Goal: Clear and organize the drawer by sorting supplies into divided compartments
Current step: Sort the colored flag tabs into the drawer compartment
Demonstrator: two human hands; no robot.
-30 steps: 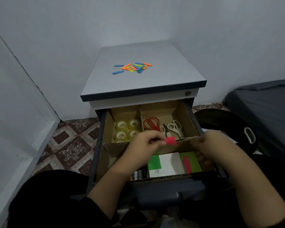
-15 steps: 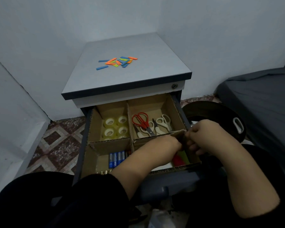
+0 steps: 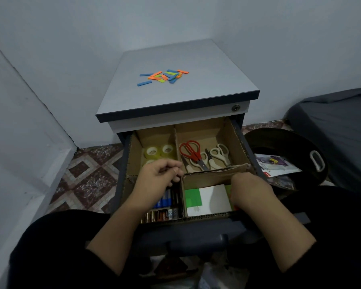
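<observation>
The open drawer holds a cardboard divider (image 3: 236, 138) with four compartments. Tape rolls (image 3: 152, 152) lie back left. Red scissors (image 3: 191, 150) and white scissors (image 3: 219, 153) lie back right. Batteries (image 3: 165, 201) fill the front left. A green note (image 3: 193, 197) and white paper (image 3: 214, 198) lie front right. My left hand (image 3: 158, 180) hovers over the battery compartment, fingers loosely curled, holding nothing I can see. My right hand (image 3: 250, 190) reaches down into the front-right compartment with its fingers hidden; a bit of red shows at its edge.
Several coloured paper strips (image 3: 165, 76) lie scattered on the grey cabinet top (image 3: 196, 97). A black bin (image 3: 283, 142) with papers inside stands right of the drawer, with a dark covered bed (image 3: 342, 122) beyond it. Tiled floor (image 3: 88, 178) and white walls lie to the left.
My left hand carried a small red piece to the front-right compartment, then drew back left without it. My right hand has dropped from the divider's edge into that compartment.
</observation>
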